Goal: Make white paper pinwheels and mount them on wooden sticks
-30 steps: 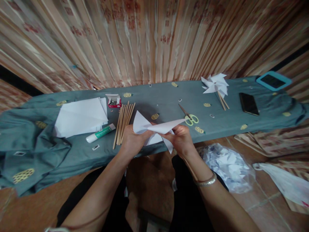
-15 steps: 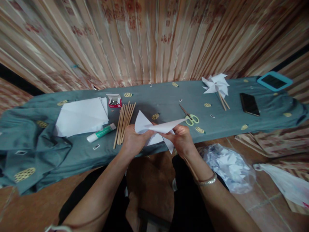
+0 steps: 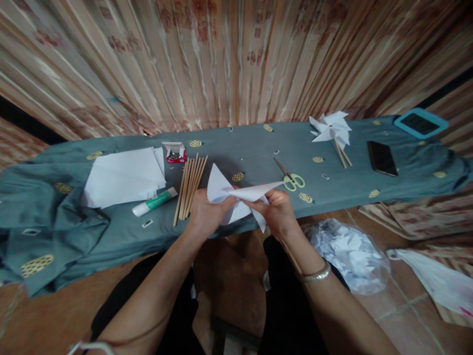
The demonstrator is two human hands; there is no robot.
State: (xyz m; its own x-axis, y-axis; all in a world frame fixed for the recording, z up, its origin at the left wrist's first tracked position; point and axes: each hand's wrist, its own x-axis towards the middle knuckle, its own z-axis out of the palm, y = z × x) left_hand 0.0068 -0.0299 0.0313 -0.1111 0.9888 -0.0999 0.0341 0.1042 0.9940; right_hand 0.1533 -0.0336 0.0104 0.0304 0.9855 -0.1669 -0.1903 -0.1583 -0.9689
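While a striped curtain fills the whole back of the room, one long table under a grey-green cloth runs from side to side, with tiled floor in front of it and one clear bag of paper scraps on the floor at the right. At the table's left end lies one stack of white paper sheets. At its right end are one blue-framed tablet and one black phone, with one finished paper pinwheel on its sticks near the far edge. One bundle of wooden sticks, too close together to count, lies near the front edge, with one glue stick just left of it and one small red box beyond it. One pair of green-handled scissors lies right of the middle.

Over the front edge, the left hand and the right hand hold one folded sheet of white paper between them, fingers of both clamped on it.

Against half a second before, the paper's left flap stands slightly higher and the hands sit a little closer together; nothing on the table has shifted.
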